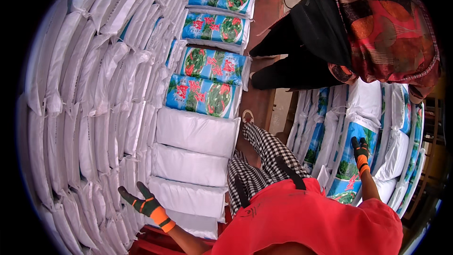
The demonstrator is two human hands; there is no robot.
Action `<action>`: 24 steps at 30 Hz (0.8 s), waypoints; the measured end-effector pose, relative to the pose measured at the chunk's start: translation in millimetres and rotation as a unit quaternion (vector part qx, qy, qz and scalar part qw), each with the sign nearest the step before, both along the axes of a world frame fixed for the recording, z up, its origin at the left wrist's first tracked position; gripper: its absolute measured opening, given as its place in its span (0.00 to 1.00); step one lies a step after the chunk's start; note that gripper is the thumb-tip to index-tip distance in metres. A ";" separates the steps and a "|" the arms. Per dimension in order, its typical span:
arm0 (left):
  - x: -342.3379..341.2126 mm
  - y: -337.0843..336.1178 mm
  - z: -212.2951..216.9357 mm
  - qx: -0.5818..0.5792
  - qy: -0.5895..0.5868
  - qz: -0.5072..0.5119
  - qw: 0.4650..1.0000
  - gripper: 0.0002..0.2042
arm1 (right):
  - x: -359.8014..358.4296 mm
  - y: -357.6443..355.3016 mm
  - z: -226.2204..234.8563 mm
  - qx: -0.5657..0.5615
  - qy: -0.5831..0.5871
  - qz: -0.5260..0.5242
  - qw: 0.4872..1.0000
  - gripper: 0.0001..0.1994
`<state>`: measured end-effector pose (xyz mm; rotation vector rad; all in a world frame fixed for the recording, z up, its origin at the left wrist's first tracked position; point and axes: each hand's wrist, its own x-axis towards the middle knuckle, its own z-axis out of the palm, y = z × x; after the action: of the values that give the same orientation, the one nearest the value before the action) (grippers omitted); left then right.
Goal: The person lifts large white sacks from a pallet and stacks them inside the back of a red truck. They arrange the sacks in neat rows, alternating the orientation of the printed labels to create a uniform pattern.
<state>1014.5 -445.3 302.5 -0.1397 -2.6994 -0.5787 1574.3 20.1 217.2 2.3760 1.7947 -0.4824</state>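
Note:
My left hand (147, 204) wears a dark green glove with orange bands and an orange cuff. Its fingers are spread and hold nothing, beside the tall stack of white sacks (101, 156). Right of it lies a white sack (191, 198) in a row of plain white sacks. My right hand (360, 151), gloved the same way, has its fingers stretched out over a blue printed sack (351, 163) standing in the right-hand stack. Whether it touches that sack, I cannot tell.
Ahead, blue printed sacks (207, 92) with a vegetable picture continue the row. A co-worker (325, 33) in dark trousers and a patterned red top stands at the upper right. Between the stacks runs a narrow reddish-brown floor strip (265, 16). More sacks (314, 127) stand packed at the right.

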 end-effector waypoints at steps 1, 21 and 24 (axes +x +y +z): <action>-27.3 5.1 18.2 -0.048 0.057 -0.009 0.997 0.30 | -1.8 -2.2 6.5 0.016 -0.005 0.005 1.000 0.40; -151.1 -7.4 132.7 -0.585 0.043 0.215 0.781 0.51 | 106.0 -153.2 -42.1 0.183 -0.160 -0.127 0.962 0.40; -151.8 -12.8 151.3 -0.565 0.022 0.218 0.796 0.53 | 91.6 -150.7 -45.7 0.170 -0.152 -0.154 0.961 0.41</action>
<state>862.7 -458.1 453.8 0.1679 -2.4942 1.1822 1665.9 -130.6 171.4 2.7851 1.4749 0.1820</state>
